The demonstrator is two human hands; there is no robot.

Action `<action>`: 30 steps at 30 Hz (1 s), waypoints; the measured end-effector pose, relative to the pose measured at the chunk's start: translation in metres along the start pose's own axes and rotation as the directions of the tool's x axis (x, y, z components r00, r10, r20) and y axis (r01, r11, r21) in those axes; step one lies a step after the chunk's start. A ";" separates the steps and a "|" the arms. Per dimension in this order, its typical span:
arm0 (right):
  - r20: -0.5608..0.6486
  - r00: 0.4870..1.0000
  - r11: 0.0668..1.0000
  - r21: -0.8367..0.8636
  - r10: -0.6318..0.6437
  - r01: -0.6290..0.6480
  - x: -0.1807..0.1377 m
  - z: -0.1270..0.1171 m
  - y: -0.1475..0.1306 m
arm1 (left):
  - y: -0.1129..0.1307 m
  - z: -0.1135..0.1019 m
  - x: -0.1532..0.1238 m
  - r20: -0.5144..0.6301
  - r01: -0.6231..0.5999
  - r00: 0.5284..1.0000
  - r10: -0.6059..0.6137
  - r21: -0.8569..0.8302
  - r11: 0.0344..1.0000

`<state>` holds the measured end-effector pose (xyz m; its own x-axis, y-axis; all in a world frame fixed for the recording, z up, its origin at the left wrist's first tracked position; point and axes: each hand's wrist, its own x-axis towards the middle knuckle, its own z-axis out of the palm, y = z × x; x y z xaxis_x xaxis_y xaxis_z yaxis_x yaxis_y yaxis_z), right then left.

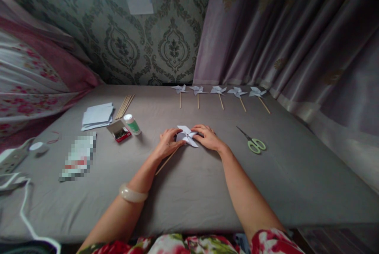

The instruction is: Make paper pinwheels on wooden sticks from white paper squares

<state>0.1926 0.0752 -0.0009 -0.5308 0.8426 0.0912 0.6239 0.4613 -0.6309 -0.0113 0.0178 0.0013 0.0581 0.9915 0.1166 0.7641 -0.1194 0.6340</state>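
Observation:
Between my hands, low over the grey-covered table, is a white paper pinwheel with a small dark pin at its centre. Its wooden stick slants down to the left, under my left hand. My left hand, with a pale bangle on the wrist, grips the pinwheel's left side between thumb and fingers. On the opposite side, my right hand pinches the paper blades. To the right lie scissors with green handles, blades pointing away and slightly left.
Several finished pinwheels lie in a row at the back. On the left are a paper stack, wooden sticks, an open small box, a green-and-white glue stick, a blurred packet and a power strip with a white cable.

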 end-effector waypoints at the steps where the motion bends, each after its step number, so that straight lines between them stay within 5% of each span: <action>1: -0.006 1.000 1.000 0.002 0.005 -0.005 0.000 0.000 0.000 | 0.000 0.001 0.000 -0.004 0.002 1.000 -0.002 -0.010 1.000; 20: -0.087 0.996 0.996 0.083 0.021 -0.013 0.003 0.003 -0.001 | 0.003 -0.004 0.000 -0.016 0.084 0.996 -0.086 -0.098 0.992; 24: -0.113 0.993 0.948 0.319 0.017 0.020 0.002 -0.001 0.003 | 0.003 -0.027 -0.011 0.041 0.167 0.985 -0.167 -0.017 0.986; 30: -0.180 0.957 0.838 0.537 0.227 -0.098 0.003 -0.003 0.006 | 0.014 -0.045 -0.026 0.299 0.188 0.927 -0.227 0.154 0.970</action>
<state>0.1965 0.0817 -0.0021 -0.2629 0.9613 0.0825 0.2663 0.1545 -0.9514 -0.0313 -0.0124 0.0416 0.0725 0.9615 -0.2650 0.8508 0.0789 0.5195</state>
